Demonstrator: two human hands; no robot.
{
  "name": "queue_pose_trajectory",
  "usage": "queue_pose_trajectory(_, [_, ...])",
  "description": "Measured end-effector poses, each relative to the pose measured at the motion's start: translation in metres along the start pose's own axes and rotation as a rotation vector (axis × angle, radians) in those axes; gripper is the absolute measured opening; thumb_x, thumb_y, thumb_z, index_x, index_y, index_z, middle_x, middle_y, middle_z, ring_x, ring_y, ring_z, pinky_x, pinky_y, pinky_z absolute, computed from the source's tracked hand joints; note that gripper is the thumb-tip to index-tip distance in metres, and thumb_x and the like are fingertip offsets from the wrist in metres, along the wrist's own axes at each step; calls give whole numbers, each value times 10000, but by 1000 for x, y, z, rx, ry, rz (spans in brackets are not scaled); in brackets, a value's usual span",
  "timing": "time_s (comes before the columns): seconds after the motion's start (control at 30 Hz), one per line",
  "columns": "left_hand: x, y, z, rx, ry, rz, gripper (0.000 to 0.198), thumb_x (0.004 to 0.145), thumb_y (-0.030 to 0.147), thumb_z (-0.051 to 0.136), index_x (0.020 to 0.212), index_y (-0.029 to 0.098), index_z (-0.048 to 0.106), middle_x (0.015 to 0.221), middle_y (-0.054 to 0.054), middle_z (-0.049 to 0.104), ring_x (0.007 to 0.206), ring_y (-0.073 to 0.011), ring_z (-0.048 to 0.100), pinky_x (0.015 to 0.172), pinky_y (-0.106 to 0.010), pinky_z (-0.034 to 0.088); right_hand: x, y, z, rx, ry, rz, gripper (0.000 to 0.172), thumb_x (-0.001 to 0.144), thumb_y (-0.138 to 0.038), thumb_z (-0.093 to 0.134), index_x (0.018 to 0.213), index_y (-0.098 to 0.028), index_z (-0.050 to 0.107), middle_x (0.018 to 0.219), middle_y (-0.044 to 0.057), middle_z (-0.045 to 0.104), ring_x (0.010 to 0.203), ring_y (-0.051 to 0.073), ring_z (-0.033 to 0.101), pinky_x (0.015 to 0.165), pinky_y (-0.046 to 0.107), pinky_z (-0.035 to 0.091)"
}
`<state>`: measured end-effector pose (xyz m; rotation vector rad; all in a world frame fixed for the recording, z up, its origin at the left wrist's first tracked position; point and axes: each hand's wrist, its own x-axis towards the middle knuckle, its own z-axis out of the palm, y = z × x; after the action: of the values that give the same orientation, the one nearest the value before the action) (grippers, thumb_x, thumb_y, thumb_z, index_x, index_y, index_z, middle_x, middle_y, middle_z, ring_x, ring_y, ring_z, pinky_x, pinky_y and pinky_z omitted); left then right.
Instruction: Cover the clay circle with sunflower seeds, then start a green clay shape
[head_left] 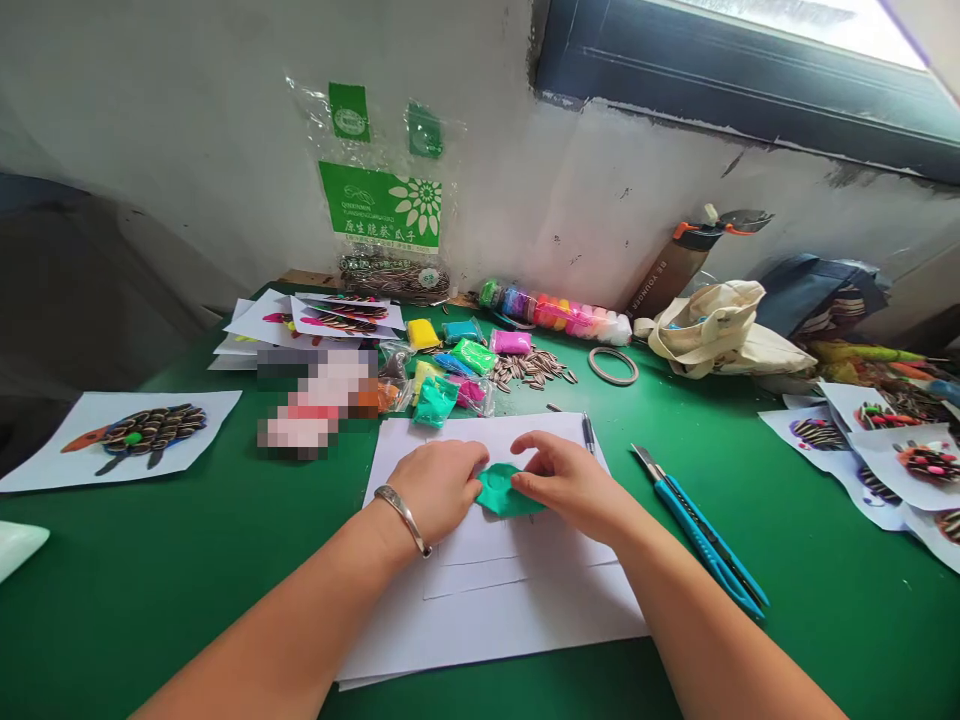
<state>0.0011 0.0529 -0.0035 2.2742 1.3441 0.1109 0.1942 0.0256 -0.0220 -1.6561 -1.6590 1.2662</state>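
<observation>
A flattened piece of teal modelling clay, with a rounded mark in its surface, sits between my hands over the white paper. My left hand, with a metal bangle at the wrist, pinches the clay's left edge between thumb and curled fingers. From the other side my right hand reaches over the clay. Its thumb touches the clay, and the index finger arches above with a gap between them; its lower fingers are hidden. Pen lines show on the paper below. A pen lies at the paper's upper right.
A blue box cutter lies right of the paper, blade exposed. Behind are clay packets, loose sunflower seeds and a tape ring. Seed-decorated pictures lie left and right. A seed bag leans against the wall.
</observation>
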Motion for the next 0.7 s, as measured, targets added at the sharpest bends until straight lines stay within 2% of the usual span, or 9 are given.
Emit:
queue_pose_trajectory(0.17, [2, -1, 1, 15, -14, 1, 181, 759, 160, 494, 854, 239, 626, 772, -18, 647, 716, -204, 578, 556, -264, 314, -1, 11, -11, 64, 34, -21, 355, 746, -258, 590, 1098, -213, 583, 723, -7, 622, 613, 122, 508, 528, 229, 380])
queue_pose_trajectory(0.4, [3, -1, -1, 14, -37, -10, 231, 777, 194, 488, 950, 243, 632, 775, -13, 649, 722, -202, 577, 564, -265, 323, -3, 9, -11, -128, 119, -79, 279, 776, -251, 547, 1047, -231, 609, 751, -6, 636, 643, 129, 531, 556, 235, 387])
queue_pose_trajectory(0.7, [5, -1, 1, 15, -29, -13, 224, 773, 181, 494, 934, 249, 634, 776, -2, 651, 704, -186, 576, 555, -260, 317, -3, 8, -13, -256, 143, -84, 247, 793, -232, 521, 1019, -245, 620, 736, -17, 628, 646, 128, 532, 576, 230, 393])
